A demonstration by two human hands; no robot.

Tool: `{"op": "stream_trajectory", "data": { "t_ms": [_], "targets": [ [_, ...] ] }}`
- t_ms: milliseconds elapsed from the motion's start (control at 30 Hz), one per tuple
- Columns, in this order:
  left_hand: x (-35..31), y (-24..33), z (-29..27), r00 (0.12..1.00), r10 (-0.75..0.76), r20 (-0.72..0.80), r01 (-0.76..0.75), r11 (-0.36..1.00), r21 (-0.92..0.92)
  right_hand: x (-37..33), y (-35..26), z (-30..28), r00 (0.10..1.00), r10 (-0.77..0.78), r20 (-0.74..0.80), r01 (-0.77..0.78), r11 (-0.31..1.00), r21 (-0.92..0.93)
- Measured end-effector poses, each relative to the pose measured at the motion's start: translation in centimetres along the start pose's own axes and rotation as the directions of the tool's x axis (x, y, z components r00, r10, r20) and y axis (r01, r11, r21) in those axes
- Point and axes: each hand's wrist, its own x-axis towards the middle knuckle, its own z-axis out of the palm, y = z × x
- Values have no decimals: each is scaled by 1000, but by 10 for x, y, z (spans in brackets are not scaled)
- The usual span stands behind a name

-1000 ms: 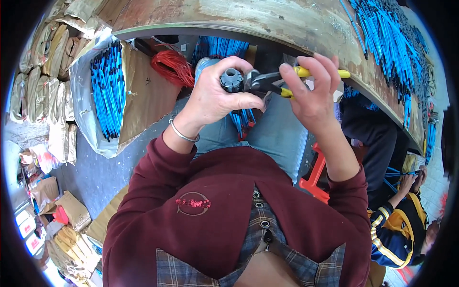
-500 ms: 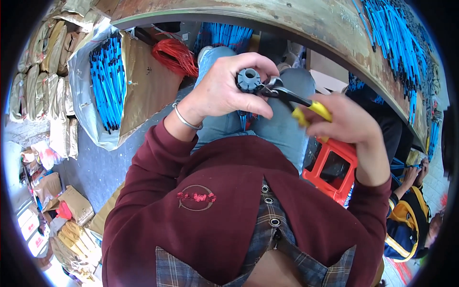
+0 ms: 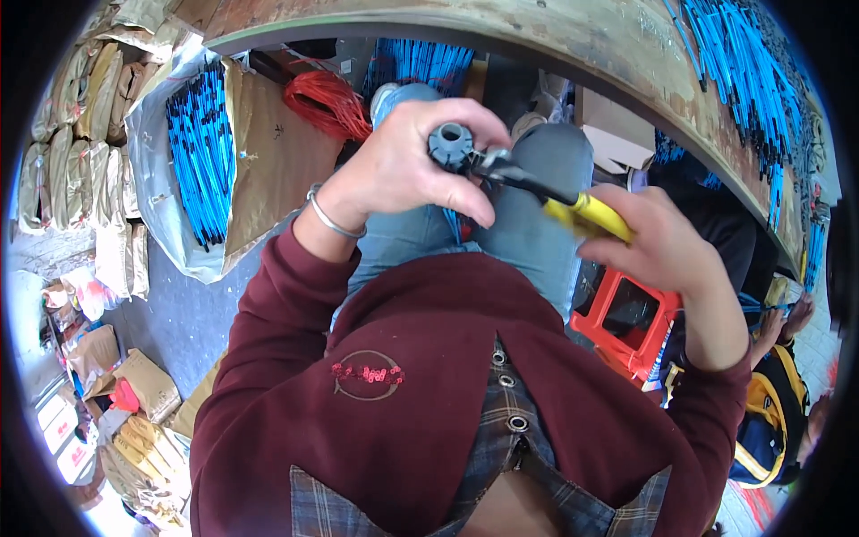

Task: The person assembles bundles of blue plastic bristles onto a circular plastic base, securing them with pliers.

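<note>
My left hand point(image 3: 394, 166) is wrapped round a dark grey plastic hub point(image 3: 450, 146), with a hole in its middle and notches round its rim. The thumb and fingers curve round its side, hiding its lower part. My right hand point(image 3: 658, 237) grips pliers point(image 3: 601, 217) by their yellow handles. Their dark metal jaws reach left to the hub's edge, between my left thumb and fingers. What the jaws hold, if anything, is too small to make out. Both hands are above my lap in blue jeans point(image 3: 528, 237).
A wooden bench point(image 3: 608, 40) runs across the far side, with blue black-tipped rods point(image 3: 743, 80) at right. At left a lined sack point(image 3: 148, 201) holds more rods. Red strands point(image 3: 327, 98) lie beside it. A red plastic frame point(image 3: 586, 327) is at right, near another person's hands point(image 3: 787, 322).
Both hands shift slightly: the left with the hub to the left, the right downward and to the right. The plier handles are now closer together.
</note>
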Motion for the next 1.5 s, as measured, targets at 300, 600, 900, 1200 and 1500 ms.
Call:
{"op": "stream_trajectory", "data": {
  "t_ms": [300, 600, 900, 1200, 1500],
  "targets": [
    [-2, -6, 2, 999, -5, -54, 4, 1000, -9, 10, 20, 23, 992, -64, -111, 99, 929, 355],
    [6, -3, 4, 995, 49, 89, -42, 996, -85, -4, 27, 40, 704, -339, 623, -698, -175, 694],
    [6, -7, 18, 984, 37, -172, -29, 998, 53, 3, 0, 3, 976, 207, 65, -213, 970, 112],
    [-1, -7, 16, 988, -22, -151, 10, 997, -78, 8, -1, 17, 976, 215, 37, -218, 967, 131],
    [1, -7, 17, 983, 20, -183, -31, 998, -57, 14, -17, -22, 769, 467, 436, -639, 583, 502]
  ]
}}
